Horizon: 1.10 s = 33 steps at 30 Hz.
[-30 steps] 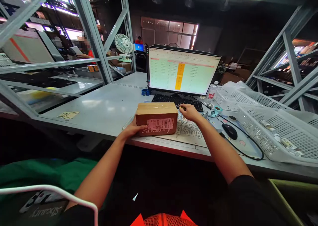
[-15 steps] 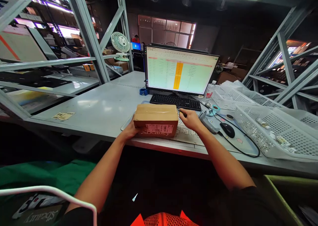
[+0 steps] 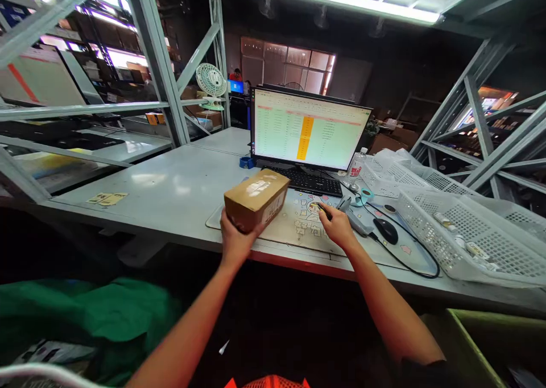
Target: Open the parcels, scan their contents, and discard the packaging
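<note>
A brown cardboard box (image 3: 256,195) sits turned at an angle over the front of a printed desk mat (image 3: 294,231). My left hand (image 3: 239,237) grips its near end from below, fingers and thumb spread around the lower corner. Shiny tape runs along the top, and part of a label shows on the right side. To the right, my right hand (image 3: 339,224) is closed around a slim black tool (image 3: 325,210); its exact kind is hard to make out. That hand is apart from the box, just left of a grey handheld scanner (image 3: 358,223).
Behind the box stand a keyboard (image 3: 313,181) and a monitor (image 3: 309,129). A black mouse (image 3: 385,230), its cable and white perforated baskets (image 3: 473,234) occupy the right. Paper slips (image 3: 106,198) lie at left. A metal rack post (image 3: 160,64) rises beyond.
The box has been turned, so its labelled side now faces right. My left hand has shifted to its near end. My right hand has drawn away from the box, slightly right and nearer me.
</note>
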Available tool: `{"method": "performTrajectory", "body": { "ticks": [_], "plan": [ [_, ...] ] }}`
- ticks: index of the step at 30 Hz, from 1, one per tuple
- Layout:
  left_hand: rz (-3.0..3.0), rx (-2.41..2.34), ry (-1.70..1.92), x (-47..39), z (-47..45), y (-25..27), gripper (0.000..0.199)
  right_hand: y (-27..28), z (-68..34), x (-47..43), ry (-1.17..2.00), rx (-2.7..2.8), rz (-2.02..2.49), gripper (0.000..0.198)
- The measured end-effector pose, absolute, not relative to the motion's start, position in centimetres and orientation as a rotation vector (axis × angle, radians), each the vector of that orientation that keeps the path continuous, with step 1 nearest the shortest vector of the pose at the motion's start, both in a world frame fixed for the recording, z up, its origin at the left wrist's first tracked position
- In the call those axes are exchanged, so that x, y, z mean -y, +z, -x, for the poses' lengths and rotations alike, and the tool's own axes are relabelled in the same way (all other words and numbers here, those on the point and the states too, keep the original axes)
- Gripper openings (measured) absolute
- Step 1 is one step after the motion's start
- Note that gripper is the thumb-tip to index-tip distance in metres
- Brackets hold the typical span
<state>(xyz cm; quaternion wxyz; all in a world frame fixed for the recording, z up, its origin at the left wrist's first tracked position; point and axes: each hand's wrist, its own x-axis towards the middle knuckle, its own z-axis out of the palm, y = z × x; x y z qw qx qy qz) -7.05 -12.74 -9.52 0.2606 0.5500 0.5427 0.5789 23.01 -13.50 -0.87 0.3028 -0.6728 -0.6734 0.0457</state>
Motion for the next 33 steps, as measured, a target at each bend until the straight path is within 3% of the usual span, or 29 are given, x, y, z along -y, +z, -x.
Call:
{"method": "performTrajectory", "body": {
  "ticks": [2, 5, 6, 8, 10, 13, 17, 22, 33],
  "plan": [
    [-1.606, -1.538, 1.569, 16.7, 4.8, -10.7, 0.113, -1.5, -24.0, 13.4, 0.131, 1.745, 1.825, 0.045],
    [-2.028, -1.304, 1.411, 20.1, 4.0, -10.9, 0.070, -1.9, -25.0, 13.3, 0.146, 1.716, 1.852, 0.045],
    [-2.087, -1.315, 1.423, 20.2, 4.5, -10.3, 0.063, -1.9, -25.2, 13.2, 0.152, 1.722, 1.841, 0.045],
    [-2.018, -1.527, 1.569, 18.6, 6.4, -8.5, 0.074, -1.6, -25.1, 12.8, 0.155, 1.744, 1.815, 0.045],
    [-1.831, -1.668, 1.662, 15.4, 8.8, -7.0, 0.111, -1.0, -24.6, 12.2, 0.149, 1.763, 1.807, 0.044],
    [-1.660, -1.325, 1.473, 10.5, 12.0, -6.5, 0.144, 0.0, -23.1, 11.1, 0.149, 1.818, 1.772, 0.044],
    [-1.537, -0.997, 1.155, 7.3, 13.9, -7.8, 0.133, 1.1, -20.7, 9.6, 0.148, 1.885, 1.700, 0.043],
    [-1.587, -0.927, 1.063, 7.1, 14.4, -8.6, 0.112, 1.9, -19.1, 9.5, 0.127, 1.901, 1.713, 0.044],
    [-1.714, -0.935, 1.170, 7.0, 13.9, -9.7, 0.110, 1.6, -19.6, 14.9, 0.053, 1.878, 1.607, 0.043]
  ]
}}
